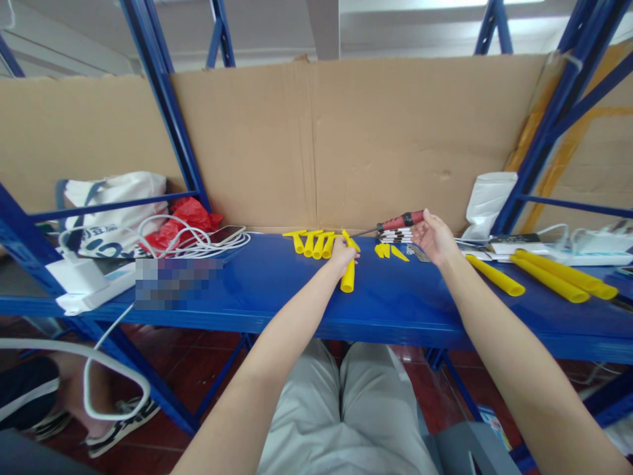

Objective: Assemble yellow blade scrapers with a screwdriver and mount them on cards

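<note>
My left hand is closed around a short yellow tube, its open end facing me. A flat yellow piece crosses the tube's far end. In my right hand is the end of the red-and-black handle of a screwdriver, and its shaft points left to the yellow piece. Whether the tip touches it I cannot tell. To the left of my left hand stand several yellow tubes in a row, with flat yellow pieces at their far ends. Small yellow pointed pieces lie between my hands.
Longer yellow tubes lie at the right on the blue shelf. A power strip with white cables and a red plastic bag are at left. Cardboard closes the back. Another person's leg shows below left.
</note>
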A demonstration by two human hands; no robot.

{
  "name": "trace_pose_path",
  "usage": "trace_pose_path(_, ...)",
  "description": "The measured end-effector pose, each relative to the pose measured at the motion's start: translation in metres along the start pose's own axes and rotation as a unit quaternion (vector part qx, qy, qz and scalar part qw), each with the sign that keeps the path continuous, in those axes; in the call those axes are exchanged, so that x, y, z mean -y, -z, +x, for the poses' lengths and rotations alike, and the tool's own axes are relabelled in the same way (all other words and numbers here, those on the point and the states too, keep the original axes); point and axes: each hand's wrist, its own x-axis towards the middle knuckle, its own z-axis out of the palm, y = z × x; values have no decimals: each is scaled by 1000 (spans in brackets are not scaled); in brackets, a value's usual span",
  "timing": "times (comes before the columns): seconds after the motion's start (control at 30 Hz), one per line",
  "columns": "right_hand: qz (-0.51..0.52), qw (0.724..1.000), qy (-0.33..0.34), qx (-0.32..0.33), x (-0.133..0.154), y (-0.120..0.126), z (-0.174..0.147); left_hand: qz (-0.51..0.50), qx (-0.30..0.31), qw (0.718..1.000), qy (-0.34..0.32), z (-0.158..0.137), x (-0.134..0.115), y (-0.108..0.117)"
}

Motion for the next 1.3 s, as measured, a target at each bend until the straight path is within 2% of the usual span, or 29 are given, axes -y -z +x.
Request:
trace_pose_path(0.27, -8, 999, -28, -27, -4, 1, 4, 6, 6, 1000, -6, -2, -1, 0)
trace_pose_path(0.57, -32, 999, -11, -5, 4, -8, -6, 1, 1, 1000, 0, -6, -3, 0)
trace_pose_path(0.77, -26, 1000, 2, 2, 0, -3, -3, 5, 8, 1000, 2, -5, -3, 1)
trace_pose_path(1.0, -42, 999, 8, -17, -6, 5, 6, 7, 8, 1000, -1, -5, -2, 1)
trace_pose_path(1.3, -66, 997, 36, -35, -8, 2, 3, 2, 10, 1000, 0, -5, -3, 0)
